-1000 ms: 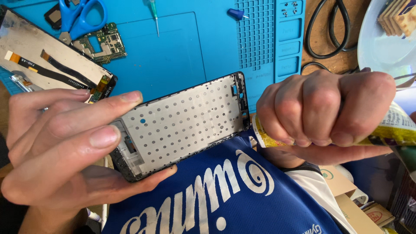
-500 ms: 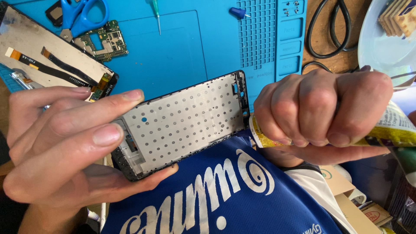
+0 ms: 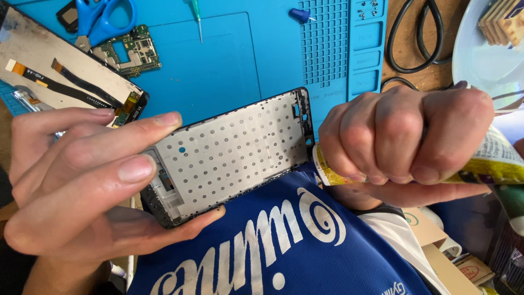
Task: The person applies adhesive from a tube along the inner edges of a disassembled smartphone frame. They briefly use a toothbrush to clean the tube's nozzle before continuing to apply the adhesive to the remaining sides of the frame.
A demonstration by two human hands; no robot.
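The left hand pinches the perforated silver phone frame, long axis slanting toward the right hand fisted around a yellow glue tube at its far end

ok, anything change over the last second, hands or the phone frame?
Almost nothing. The right hand edged very slightly left, keeping its fist around the glue tube, whose nozzle end sits by the phone frame's corner. The left hand still pinches the frame at its other end. Scissors, circuit board and screen panel on the blue mat unmoved.
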